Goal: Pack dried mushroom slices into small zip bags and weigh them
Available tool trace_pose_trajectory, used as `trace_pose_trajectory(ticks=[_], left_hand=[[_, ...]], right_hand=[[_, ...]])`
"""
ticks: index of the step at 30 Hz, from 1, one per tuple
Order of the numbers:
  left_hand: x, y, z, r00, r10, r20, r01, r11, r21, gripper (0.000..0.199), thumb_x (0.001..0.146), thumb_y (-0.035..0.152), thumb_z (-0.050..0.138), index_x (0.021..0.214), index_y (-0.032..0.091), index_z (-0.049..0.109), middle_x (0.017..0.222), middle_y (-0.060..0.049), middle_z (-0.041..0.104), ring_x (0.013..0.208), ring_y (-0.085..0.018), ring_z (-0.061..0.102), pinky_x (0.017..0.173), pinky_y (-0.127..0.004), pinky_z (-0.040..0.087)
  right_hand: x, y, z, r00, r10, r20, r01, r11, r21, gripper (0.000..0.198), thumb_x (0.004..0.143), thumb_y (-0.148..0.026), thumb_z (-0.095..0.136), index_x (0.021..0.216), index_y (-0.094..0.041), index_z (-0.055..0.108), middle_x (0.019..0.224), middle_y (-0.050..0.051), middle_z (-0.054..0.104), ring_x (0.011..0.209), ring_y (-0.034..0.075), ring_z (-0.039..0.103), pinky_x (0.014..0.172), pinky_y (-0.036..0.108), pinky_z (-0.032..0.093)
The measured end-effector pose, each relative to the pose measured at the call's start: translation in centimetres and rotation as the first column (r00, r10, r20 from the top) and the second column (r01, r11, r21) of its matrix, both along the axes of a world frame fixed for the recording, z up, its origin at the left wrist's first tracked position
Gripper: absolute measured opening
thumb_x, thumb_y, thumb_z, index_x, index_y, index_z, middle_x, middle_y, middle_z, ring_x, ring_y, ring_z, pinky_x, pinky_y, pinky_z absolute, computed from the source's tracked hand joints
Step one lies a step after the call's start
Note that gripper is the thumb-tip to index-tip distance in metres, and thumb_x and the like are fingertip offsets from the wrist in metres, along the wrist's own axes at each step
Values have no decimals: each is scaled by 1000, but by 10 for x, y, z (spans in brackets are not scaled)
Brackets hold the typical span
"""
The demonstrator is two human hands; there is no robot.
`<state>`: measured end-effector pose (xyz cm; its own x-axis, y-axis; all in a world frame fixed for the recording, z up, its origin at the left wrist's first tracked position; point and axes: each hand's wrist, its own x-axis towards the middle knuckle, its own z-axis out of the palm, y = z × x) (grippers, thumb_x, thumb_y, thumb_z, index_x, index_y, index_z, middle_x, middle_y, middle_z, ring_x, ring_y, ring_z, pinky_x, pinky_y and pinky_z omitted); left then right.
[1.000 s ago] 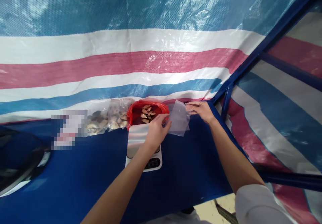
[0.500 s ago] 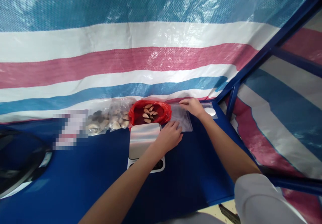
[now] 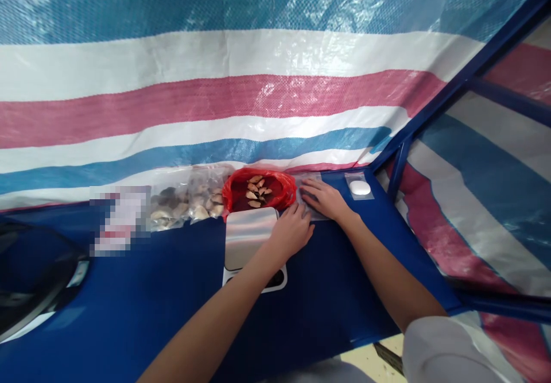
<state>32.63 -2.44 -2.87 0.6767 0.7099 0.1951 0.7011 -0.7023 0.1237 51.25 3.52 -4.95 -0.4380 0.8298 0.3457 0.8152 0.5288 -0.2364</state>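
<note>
My right hand lies flat with its fingers stretched over a clear plastic bag, pressing it to the table. My left hand rests at the near left edge of that bag, fingers extended and nothing seen in them. Just beyond the left hand sits a rolled-down red plastic bag holding several brown shell-like pieces. A kitchen scale with a shiny metal plate stands left of the left hand, its front partly hidden by the forearm.
Two clear bags of shells or stones, a left one and a right one, lie along the back. A white oval object lies on a small clear bag at right. A black round object stands at left. Striped sheeting hangs behind the blue table.
My right hand has moved left and down from the bag's upper right corner and flattened onto it. My left hand stays nearly in place. The view has shifted slightly.
</note>
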Motion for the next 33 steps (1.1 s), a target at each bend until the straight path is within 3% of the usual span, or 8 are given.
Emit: trace_pose_trajectory(ticks=[10, 19, 23, 27, 33], left_hand=[[0, -1, 2, 1000, -10, -14, 10, 1000, -24, 36, 98, 34, 55, 122, 8, 63, 131, -21, 64, 126, -31, 58, 107, -41, 46], [-14, -7, 16, 993, -41, 109, 32, 996, 89, 25, 100, 30, 51, 105, 14, 69, 108, -14, 72, 105, -29, 66, 94, -42, 53], [-41, -15, 27, 975, -24, 223, -19, 982, 189, 25, 101, 28, 50, 109, 15, 69, 111, -12, 73, 104, -27, 67, 95, -42, 53], [-83, -26, 33, 936, 66, 345, -153, 960, 233, 24, 101, 27, 51, 111, 17, 70, 113, -10, 75, 109, -26, 66, 100, -43, 51], [-155, -43, 23, 855, 299, 424, -371, 923, 98, 32, 102, 34, 47, 119, 20, 69, 123, -11, 72, 118, -27, 64, 107, -45, 48]], right_hand=[[12, 10, -8, 991, 125, 42, -126, 992, 24, 39, 104, -32, 46, 134, -21, 67, 146, 7, 60, 140, 26, 52, 121, 46, 40], [14, -6, 11, 992, 111, -55, -106, 991, 87, 35, 102, -30, 50, 130, -23, 69, 136, 7, 68, 134, 25, 58, 117, 46, 46], [5, -38, 20, 993, 66, -100, -58, 995, 84, 35, 103, -32, 50, 131, -23, 68, 135, 6, 68, 135, 24, 57, 116, 43, 48], [-16, -73, 16, 997, 4, -76, 1, 997, 72, 34, 102, -34, 50, 130, -24, 68, 138, 6, 67, 136, 25, 56, 114, 43, 49], [-47, -102, -2, 990, -123, 61, 124, 992, -6, 39, 101, -40, 51, 135, -24, 65, 152, 8, 54, 143, 31, 47, 119, 54, 40]])
